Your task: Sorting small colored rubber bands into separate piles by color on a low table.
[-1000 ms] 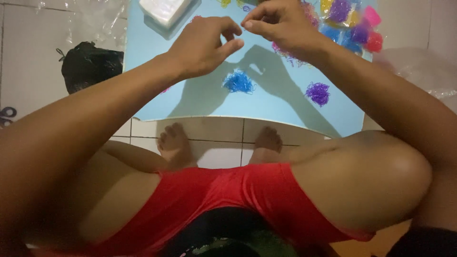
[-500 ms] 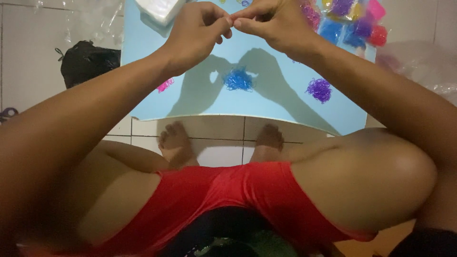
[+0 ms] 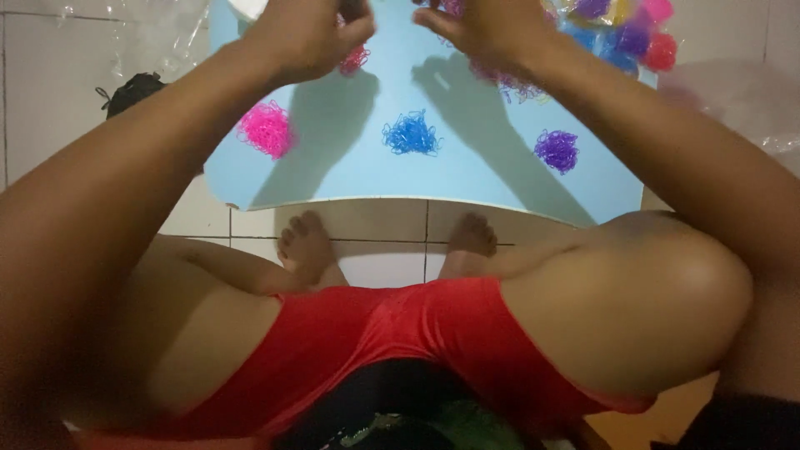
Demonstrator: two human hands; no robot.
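Head view cuts off both hands at the top edge above the blue pile (image 3: 411, 133): left hand (image 3: 304, 33) and right hand (image 3: 492, 29) grips cannot be told.

Small clear packets (image 3: 621, 33) of coloured bands lie clustered at the one o'clock corner of the light-blue board (image 3: 467, 179): blue, purple, red, pink and yellow fillings, each packet roughly square, overlapping its neighbours. Crumpled clear plastic wrapping (image 3: 733, 104) lies on the white floor at two o'clock, beside the board. No labels, signs or screens show.
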